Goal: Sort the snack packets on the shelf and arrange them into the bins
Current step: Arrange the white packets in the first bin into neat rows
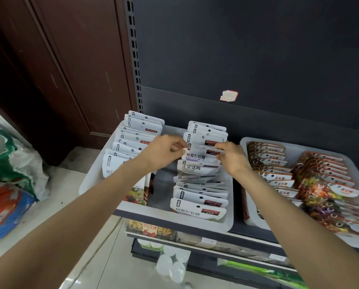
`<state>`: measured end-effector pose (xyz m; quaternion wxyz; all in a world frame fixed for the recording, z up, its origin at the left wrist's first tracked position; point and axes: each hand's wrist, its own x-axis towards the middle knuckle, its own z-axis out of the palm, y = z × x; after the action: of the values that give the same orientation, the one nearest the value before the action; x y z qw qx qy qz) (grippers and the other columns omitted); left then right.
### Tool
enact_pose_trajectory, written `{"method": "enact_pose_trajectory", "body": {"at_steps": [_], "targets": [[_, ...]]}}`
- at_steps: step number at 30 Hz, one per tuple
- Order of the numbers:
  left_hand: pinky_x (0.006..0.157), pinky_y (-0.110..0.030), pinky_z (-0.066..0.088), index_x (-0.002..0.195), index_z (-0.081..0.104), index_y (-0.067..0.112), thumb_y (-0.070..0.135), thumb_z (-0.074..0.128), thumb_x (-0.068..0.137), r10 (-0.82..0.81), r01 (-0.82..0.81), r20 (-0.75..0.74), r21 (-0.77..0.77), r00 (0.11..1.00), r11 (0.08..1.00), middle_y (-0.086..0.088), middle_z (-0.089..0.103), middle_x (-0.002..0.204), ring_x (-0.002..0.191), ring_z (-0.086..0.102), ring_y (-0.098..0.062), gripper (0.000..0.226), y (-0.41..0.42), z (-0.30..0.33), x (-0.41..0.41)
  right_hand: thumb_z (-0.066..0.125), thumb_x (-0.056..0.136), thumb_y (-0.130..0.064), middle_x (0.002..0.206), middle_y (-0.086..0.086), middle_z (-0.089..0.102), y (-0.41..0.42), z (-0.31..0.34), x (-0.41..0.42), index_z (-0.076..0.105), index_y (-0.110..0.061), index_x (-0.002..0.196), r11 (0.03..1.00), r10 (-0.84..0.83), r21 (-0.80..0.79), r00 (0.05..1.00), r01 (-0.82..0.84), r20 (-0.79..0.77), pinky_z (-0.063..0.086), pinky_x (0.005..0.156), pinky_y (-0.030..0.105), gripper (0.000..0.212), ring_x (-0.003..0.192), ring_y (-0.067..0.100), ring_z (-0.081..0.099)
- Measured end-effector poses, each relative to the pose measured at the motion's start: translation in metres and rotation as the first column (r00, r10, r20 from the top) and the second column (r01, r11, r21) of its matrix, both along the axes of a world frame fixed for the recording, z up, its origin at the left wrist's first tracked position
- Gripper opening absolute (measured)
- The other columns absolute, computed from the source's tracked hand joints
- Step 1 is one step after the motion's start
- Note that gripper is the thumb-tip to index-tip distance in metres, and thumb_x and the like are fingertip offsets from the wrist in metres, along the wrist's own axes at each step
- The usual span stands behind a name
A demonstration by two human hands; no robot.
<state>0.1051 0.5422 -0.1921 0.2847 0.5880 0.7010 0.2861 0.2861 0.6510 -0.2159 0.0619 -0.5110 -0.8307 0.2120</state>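
A white bin on the dark shelf holds two rows of white snack packets standing on edge. My left hand pinches the top left corner of one white packet in the right row. My right hand pinches the same packet's top right corner. That packet stands a little higher than its neighbours. Just in front of it sits another white packet with different lettering. The left row of packets runs behind my left forearm, which hides its front part.
A second white bin to the right holds orange and brown snack packets in rows. The shelf's dark back panel rises behind. Lower shelves carry more goods. Bags lie on the floor at the left, beside a brown door.
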Motion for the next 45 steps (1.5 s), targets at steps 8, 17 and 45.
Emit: {"method": "enact_pose_trajectory", "body": {"at_steps": [8, 17, 45], "targets": [[0.114, -0.037, 0.013, 0.143, 0.036, 0.033, 0.05, 0.055, 0.087, -0.001, 0.04, -0.615, 0.05, 0.788, 0.998, 0.002, 0.024, 0.155, 0.142, 0.021, -0.02, 0.061, -0.02, -0.018, -0.026, 0.046, 0.088, -0.059, 0.091, -0.005, 0.06, -0.011, 0.027, -0.027, 0.063, -0.023, 0.094, 0.991, 0.044, -0.133, 0.995, -0.032, 0.092, 0.046, 0.077, 0.031, 0.041, 0.091, 0.019, 0.057], [0.116, -0.046, -0.006, 0.146, 0.025, 0.038, 0.061, 0.044, 0.088, -0.165, 0.17, -0.647, -0.056, 0.744, 0.984, 0.003, 0.01, 0.159, 0.146, 0.001, -0.02, 0.066, -0.02, -0.026, -0.062, 0.036, 0.1, -0.039, 0.135, 0.005, 0.048, -0.057, 0.014, -0.059, 0.043, -0.034, 0.134, 0.98, 0.095, 0.132, 0.929, -0.151, 0.358, 0.033, 0.104, 0.042, 0.036, 0.126, 0.025, 0.043], [0.112, -0.034, 0.027, 0.149, 0.021, 0.011, 0.005, 0.059, 0.091, -0.219, 0.218, -0.012, -0.04, 0.976, 0.975, -0.012, 0.032, 0.152, 0.139, 0.03, -0.027, 0.069, 0.072, -0.004, -0.054, 0.056, 0.094, -0.02, 0.106, 0.009, 0.068, -0.061, 0.023, -0.041, 0.069, -0.017, 0.106, 0.97, -0.206, 0.171, 0.956, 0.172, 0.208, 0.05, 0.08, 0.037, 0.017, 0.101, 0.029, 0.059]]}}
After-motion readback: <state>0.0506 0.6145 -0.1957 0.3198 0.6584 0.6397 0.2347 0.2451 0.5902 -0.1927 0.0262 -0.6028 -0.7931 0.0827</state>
